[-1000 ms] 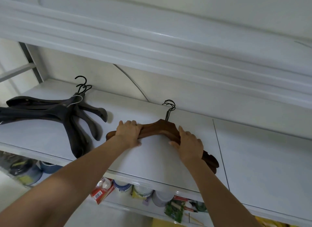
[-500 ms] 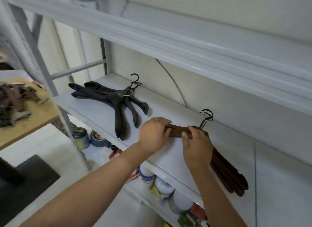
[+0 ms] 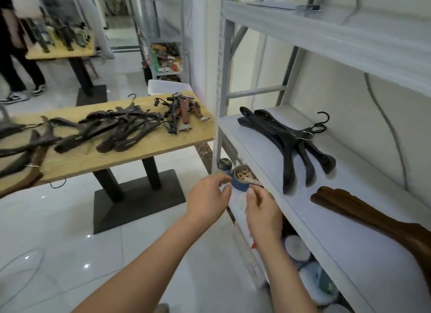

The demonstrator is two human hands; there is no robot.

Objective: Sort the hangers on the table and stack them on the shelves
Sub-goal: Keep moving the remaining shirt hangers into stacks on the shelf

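**A:** So, which step is this?

**B:** Between loads, I'd say. In the head view, my left hand [image 3: 210, 197] and right hand [image 3: 263, 211] hang empty, fingers loosely curled, beside the shelf [image 3: 258, 147]. Glossy black hangers [image 3: 289, 140] and smooth brown wooden hangers [image 3: 373, 217] lie stacked there.

**A:** Next?

**B:** Probably reaching to the table [image 3: 151, 149] for its tangled hangers [image 3: 116, 128], picking one kind by shape.

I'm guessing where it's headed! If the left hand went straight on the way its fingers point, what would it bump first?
Probably the blue tin; the left hand aims at it, though how far back it sits is unclear.
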